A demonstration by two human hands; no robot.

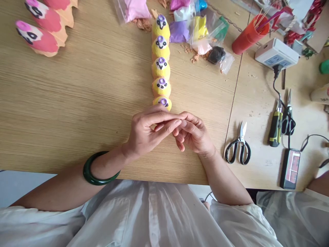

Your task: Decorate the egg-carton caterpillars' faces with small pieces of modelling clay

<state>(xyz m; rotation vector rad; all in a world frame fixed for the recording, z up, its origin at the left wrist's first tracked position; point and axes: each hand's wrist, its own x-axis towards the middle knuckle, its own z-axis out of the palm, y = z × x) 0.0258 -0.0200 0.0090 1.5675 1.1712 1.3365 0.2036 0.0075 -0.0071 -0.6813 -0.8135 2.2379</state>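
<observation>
My left hand (pixel 147 130), with a dark green bangle (pixel 88 171) on its forearm, has its thumb and fingers pressed together. Its fingertips meet those of my right hand (pixel 195 132), whose thumb and index finger are pinched and whose other fingers curl below. Whatever lies between the fingertips, if anything, is too small or hidden to make out. Just beyond my hands runs a row of several yellow rounded figures (pixel 161 67) with white faces, purple rings and black eyes. My left hand partly covers the nearest one.
Bags of coloured clay (pixel 179 31) lie at the back. Red figures (pixel 48 37) stand at far left. On the right are scissors (pixel 240 145), a red cup (pixel 249 36) of sticks, a power strip (pixel 276 55), a yellow-black cutter (pixel 275 127) and a black device (pixel 290 168). Another person's sleeve (pixel 290 216) shows at lower right.
</observation>
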